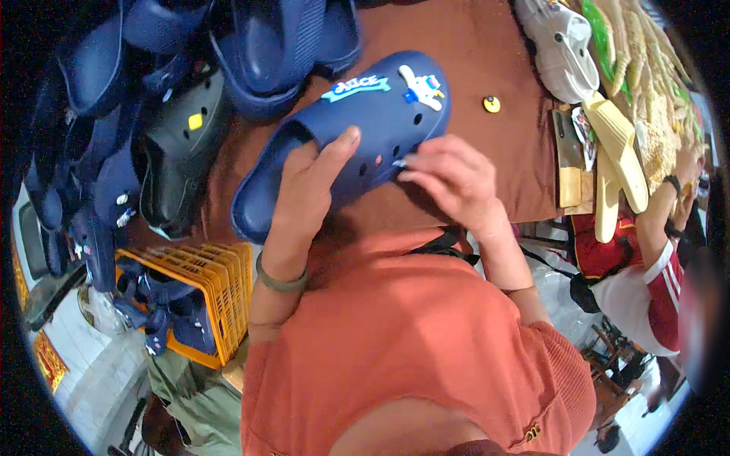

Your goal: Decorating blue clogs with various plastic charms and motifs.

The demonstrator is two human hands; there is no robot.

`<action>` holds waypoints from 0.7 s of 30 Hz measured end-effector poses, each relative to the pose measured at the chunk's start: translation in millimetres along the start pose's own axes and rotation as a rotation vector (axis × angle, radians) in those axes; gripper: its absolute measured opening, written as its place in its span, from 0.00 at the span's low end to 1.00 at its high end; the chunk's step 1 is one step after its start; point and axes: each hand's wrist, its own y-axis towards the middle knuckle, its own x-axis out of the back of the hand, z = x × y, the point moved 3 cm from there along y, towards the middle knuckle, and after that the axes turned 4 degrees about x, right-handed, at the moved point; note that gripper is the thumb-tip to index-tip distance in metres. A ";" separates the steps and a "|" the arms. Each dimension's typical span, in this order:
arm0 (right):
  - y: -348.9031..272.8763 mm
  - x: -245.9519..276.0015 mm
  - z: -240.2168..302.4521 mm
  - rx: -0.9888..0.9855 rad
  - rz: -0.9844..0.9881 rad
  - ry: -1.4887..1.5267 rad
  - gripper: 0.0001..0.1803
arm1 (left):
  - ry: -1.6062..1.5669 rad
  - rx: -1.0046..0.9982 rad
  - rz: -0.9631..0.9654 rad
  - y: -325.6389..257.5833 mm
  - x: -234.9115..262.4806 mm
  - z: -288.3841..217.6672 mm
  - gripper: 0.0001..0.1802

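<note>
A navy blue clog with round holes lies tilted above the brown cloth. My left hand grips it, fingers inside the opening and thumb on its upper. On the upper sit a blue-and-white banner charm and a white character charm with blue parts. My right hand is closed in a pinch at the clog's near side. Between its fingertips shows a small whitish piece, beside the holes; its kind is too small to tell. A small pinkish spot shows in one hole nearby.
Navy shoes and a black clog crowd the left. A yellow charm lies on the brown cloth. White clog and cream slippers lie right, near another person's arm. An orange crate holds navy shoes.
</note>
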 end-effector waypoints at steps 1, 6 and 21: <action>-3.9 3.5 -6.0 -0.026 -0.029 -0.050 0.10 | 0.010 -0.020 0.030 -0.4 0.5 -0.7 0.16; 0.5 21.7 -16.2 -0.143 -0.202 -0.110 0.11 | 0.030 -0.031 0.020 4.4 2.6 3.6 0.19; -3.5 -13.1 1.3 0.257 -0.155 -0.256 0.16 | 0.017 -0.058 0.094 6.1 5.1 4.2 0.20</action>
